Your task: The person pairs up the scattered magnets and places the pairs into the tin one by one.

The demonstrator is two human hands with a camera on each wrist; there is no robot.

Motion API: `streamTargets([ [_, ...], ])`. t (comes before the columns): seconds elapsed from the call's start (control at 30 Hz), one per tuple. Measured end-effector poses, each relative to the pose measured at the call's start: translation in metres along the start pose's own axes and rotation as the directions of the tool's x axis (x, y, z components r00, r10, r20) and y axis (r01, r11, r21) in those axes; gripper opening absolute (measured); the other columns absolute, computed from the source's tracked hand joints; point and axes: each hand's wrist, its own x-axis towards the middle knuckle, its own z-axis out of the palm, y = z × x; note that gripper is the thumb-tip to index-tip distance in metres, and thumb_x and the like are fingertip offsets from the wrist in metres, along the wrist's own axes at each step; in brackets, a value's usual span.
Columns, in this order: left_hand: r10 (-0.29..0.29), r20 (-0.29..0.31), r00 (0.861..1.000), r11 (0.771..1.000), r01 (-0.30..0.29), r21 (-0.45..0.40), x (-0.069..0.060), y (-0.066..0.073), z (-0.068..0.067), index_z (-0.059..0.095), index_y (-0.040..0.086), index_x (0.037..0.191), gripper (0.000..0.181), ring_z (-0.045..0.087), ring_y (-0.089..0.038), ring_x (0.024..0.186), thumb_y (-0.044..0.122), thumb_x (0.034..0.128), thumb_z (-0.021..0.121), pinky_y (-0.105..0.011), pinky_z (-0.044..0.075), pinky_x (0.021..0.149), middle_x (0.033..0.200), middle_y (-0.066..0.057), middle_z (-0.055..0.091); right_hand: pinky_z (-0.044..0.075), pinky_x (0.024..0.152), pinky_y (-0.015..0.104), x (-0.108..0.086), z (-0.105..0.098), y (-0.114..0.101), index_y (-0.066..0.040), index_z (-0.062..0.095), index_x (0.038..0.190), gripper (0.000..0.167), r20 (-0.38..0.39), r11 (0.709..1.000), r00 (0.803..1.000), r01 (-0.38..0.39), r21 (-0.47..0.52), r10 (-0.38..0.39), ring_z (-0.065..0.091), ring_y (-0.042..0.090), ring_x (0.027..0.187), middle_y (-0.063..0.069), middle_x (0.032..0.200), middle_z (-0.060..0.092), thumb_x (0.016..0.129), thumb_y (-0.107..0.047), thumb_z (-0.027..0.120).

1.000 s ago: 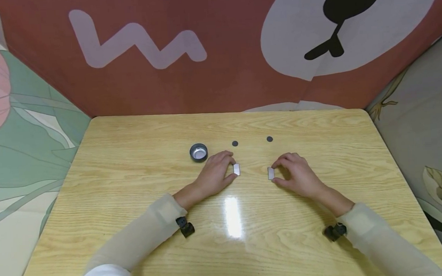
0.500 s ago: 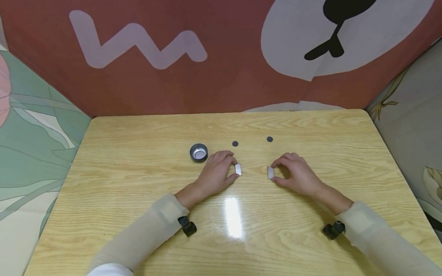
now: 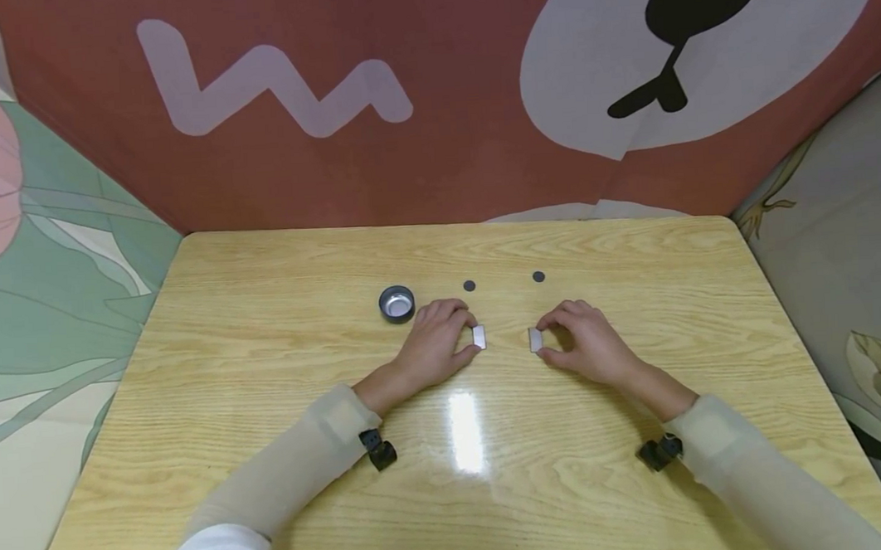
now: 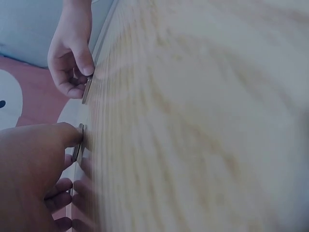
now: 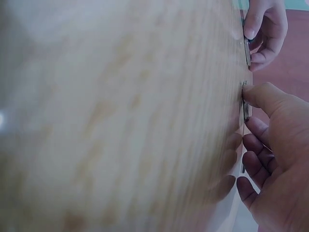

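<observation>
i have the left hand point(image 3: 435, 342) pinching one silver block point(image 3: 479, 338) by its ends, the right hand point(image 3: 592, 342) pinching a second block point(image 3: 536, 340), a strip of table point(image 3: 299, 291) between them. the dark bowl point(image 3: 398, 319) sits just beside the left knuckles; two dark discs point(image 3: 469, 286) lie nearer the far edge.

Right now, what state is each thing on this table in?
Left silver piece, pinched by the left hand
Right silver piece, pinched by the right hand
Round dish, upright, open-topped
Left dark disc, flat, untouched
Right dark disc, flat, untouched
</observation>
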Motion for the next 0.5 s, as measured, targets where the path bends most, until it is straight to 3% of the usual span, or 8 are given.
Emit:
streamTargets([
  [0.5,-0.024,0.011,1.0,0.999,0.024,0.036,0.0057,0.006,0.0023,0.067,0.017,0.122,0.037,0.048,-0.023,0.115,0.042,0.0946,0.072,-0.049,0.032,0.105,0.122,-0.001,0.059,0.039,0.096,0.053,0.0051,0.001,-0.0026,-0.006,0.073,0.109,0.033,0.006,1.0,1.0,-0.005,-0.009,0.005,0.056,0.031,0.107,0.008,0.108,0.066,0.083,-0.019,0.085],
])
